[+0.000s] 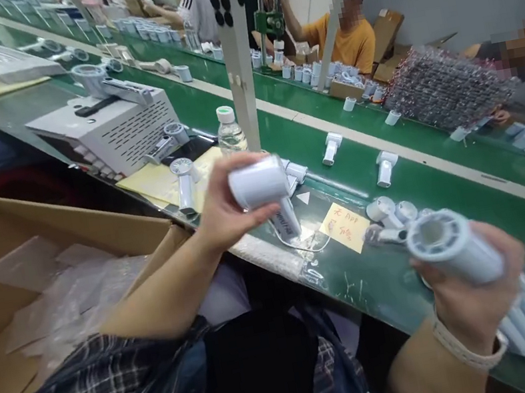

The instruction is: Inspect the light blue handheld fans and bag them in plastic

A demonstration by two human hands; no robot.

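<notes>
My left hand [221,207] is closed round the barrel of a white hair dryer [260,182], thumb below and fingers above. Its handle points down, with dark lettering on it. My right hand [483,293], with a pale band at the wrist, grips a second hair dryer [442,238]. That one's round end, a ring of openings about a hollow centre, faces up and left. Beneath the left hand, a white cable [312,250] lies on the bench near a yellow note [346,228] with red handwriting. More dryers [391,209] lie close to the right hand.
A green conveyor belt [307,148] runs behind the bench, with dryers on it. A water bottle [229,131] and a white vented box [118,127] stand ahead. On the left is a cardboard box [149,243] holding plastic bags. Co-workers sit across the belt.
</notes>
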